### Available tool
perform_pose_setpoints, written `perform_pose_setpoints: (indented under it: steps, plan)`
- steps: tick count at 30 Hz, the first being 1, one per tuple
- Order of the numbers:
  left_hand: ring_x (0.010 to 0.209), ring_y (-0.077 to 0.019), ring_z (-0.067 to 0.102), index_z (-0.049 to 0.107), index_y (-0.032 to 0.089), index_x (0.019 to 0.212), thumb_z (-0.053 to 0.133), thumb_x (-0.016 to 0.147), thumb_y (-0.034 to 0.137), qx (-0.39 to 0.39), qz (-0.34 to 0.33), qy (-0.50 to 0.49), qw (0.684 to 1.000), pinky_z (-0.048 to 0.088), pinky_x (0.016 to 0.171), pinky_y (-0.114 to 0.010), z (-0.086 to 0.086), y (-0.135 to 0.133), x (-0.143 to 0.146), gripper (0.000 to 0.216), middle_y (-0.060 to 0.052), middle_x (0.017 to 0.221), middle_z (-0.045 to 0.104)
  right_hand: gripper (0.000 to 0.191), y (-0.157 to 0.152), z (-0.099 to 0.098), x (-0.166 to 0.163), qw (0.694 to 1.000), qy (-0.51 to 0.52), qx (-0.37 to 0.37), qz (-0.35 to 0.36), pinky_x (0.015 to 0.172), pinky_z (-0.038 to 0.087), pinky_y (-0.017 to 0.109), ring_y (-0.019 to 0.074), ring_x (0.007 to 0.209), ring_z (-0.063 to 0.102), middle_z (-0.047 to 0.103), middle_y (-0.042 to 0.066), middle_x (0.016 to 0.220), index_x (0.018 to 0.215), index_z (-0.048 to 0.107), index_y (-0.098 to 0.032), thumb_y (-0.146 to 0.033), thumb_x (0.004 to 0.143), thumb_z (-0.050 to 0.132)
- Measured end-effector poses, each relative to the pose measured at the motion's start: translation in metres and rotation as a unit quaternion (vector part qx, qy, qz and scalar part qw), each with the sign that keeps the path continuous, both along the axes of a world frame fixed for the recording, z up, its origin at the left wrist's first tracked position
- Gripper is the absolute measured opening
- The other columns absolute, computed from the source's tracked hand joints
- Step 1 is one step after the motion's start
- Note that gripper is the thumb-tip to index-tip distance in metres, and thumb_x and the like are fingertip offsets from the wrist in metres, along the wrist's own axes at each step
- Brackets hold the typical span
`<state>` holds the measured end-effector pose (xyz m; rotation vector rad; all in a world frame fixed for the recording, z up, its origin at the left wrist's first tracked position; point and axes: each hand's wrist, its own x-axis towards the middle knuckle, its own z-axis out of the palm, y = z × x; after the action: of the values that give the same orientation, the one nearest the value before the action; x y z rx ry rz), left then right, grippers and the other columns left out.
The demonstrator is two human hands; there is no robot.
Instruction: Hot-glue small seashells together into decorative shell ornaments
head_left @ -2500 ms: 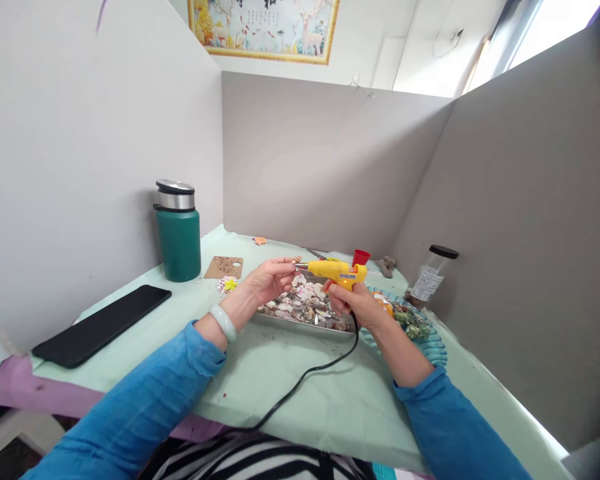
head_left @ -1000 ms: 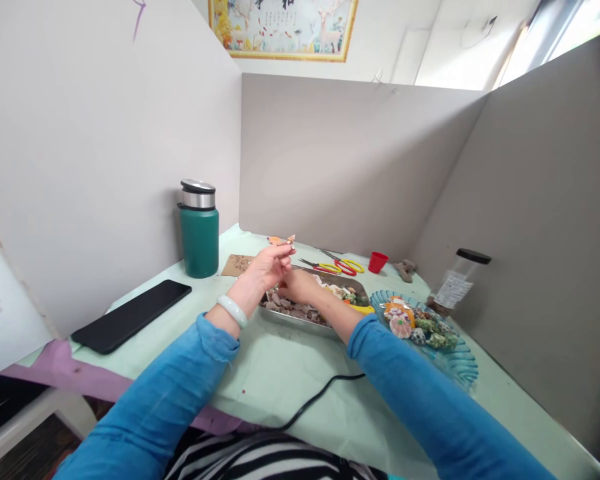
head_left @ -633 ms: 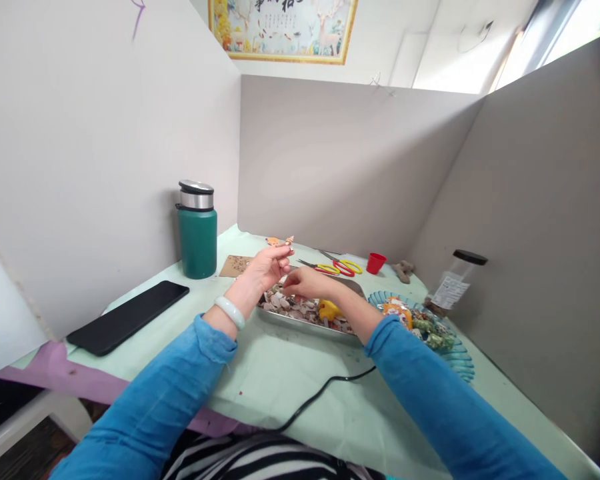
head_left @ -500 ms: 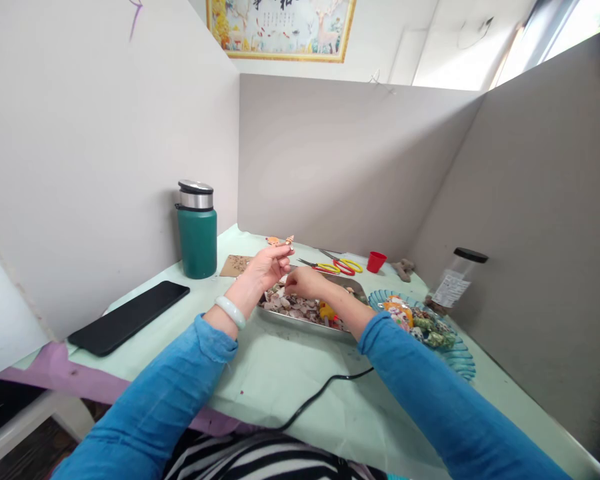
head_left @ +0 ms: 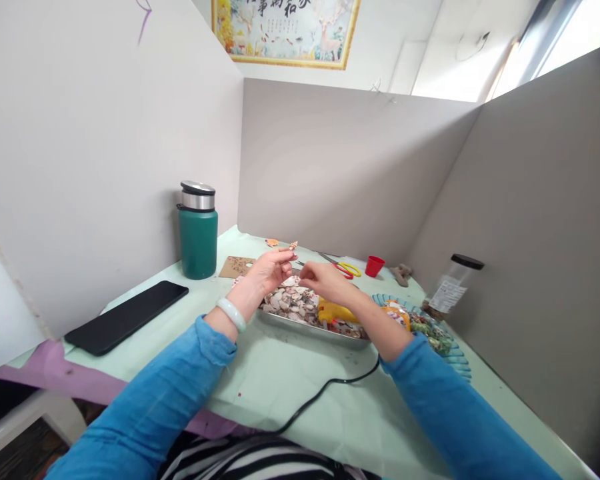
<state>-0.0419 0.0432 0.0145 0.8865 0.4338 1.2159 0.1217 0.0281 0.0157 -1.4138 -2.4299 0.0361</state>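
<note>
Pinching a small spiral seashell (head_left: 293, 246) between thumb and index finger, the left hand (head_left: 271, 271) is raised over the far left part of the metal tray (head_left: 310, 329). The right hand (head_left: 326, 280) is positioned above the tray's far portion, just beside the left hand; its fingertips are drawn narrowly together, and whether they grip anything cannot be told. A layer of mixed seashells (head_left: 289, 305) covers the visible tray floor. On this layer, inside the right half of the tray, lies a yellow glue gun (head_left: 336, 311), partly covered by the right forearm. A black power cord (head_left: 330, 383) runs across the green table cover (head_left: 275, 373) on the near side of the tray. Located behind the tray are scissors (head_left: 350, 270) with red and yellow handles and, farther right, a red cup (head_left: 375, 267). A blue ribbed plate (head_left: 463, 369) bearing assorted pieces sits just right of the tray, with a black-lidded clear jar (head_left: 449, 291) beyond it. Left of the tray are a brown card (head_left: 235, 267), a green vacuum flask (head_left: 199, 244) standing upright and, farthest out, a black smartphone (head_left: 127, 317) lying flat.
</note>
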Motion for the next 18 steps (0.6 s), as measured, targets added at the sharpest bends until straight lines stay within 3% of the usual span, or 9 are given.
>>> perform_pose_setpoints:
  steps: [2,5,8,10,12,18]
  plan:
    - [0.039,-0.0026,0.042,0.057,0.012,0.072,0.066,0.067,0.007,-0.005,-0.012,0.012,1.0,0.035,0.04,-0.017,-0.003,-0.001,0.003,0.011,0.001,0.062,0.057,0.019,-0.013,-0.001,0.014,0.983,0.18,0.023,0.026,0.058,0.04,0.022,0.0118,0.062,0.055,0.064,0.001,0.072,0.085,0.059,-0.018,-0.035,0.084,0.052]
    - [0.039,-0.0034,0.042,0.058,0.012,0.074,0.066,0.067,0.007,-0.017,-0.041,0.043,0.998,0.036,0.04,-0.018,-0.007,-0.005,0.009,0.012,0.003,0.057,0.054,0.022,-0.031,-0.008,0.025,0.923,0.383,0.015,0.025,0.05,0.039,0.022,0.0108,0.052,0.05,0.056,-0.002,0.061,0.087,0.059,-0.018,-0.039,0.083,0.053]
    - [0.039,-0.0038,0.043,0.058,0.012,0.074,0.066,0.067,0.006,-0.031,-0.07,0.066,0.995,0.036,0.041,-0.017,-0.011,-0.011,0.016,0.012,0.004,0.054,0.051,0.025,-0.04,-0.013,0.025,0.868,0.496,0.0,0.029,0.05,0.044,0.024,0.0114,0.052,0.052,0.057,-0.001,0.063,0.09,0.059,-0.017,-0.039,0.078,0.059]
    - [0.04,-0.0037,0.043,0.058,0.012,0.071,0.066,0.067,0.006,-0.039,-0.087,0.072,0.993,0.037,0.042,-0.017,-0.013,-0.014,0.02,0.011,0.004,0.054,0.051,0.025,-0.042,-0.015,0.024,0.85,0.526,0.01,0.032,0.054,0.048,0.025,0.013,0.058,0.057,0.062,0.001,0.069,0.089,0.06,-0.017,-0.038,0.075,0.063]
    - [0.041,-0.0038,0.044,0.058,0.012,0.069,0.066,0.067,0.006,-0.042,-0.099,0.075,0.991,0.038,0.042,-0.017,-0.014,-0.016,0.023,0.011,0.004,0.053,0.052,0.023,-0.043,-0.017,0.023,0.851,0.523,0.03,0.031,0.058,0.05,0.027,0.0145,0.064,0.06,0.064,0.002,0.075,0.089,0.062,-0.018,-0.036,0.074,0.065]
    - [0.042,-0.0032,0.045,0.062,0.01,0.074,0.066,0.068,0.006,-0.033,-0.116,0.079,0.99,0.039,0.043,-0.016,-0.018,-0.016,0.026,0.008,0.003,0.056,0.054,0.014,-0.048,-0.023,0.024,0.897,0.416,0.145,0.038,0.065,0.049,0.027,0.0142,0.067,0.06,0.067,0.003,0.082,0.088,0.066,-0.019,-0.03,0.08,0.062]
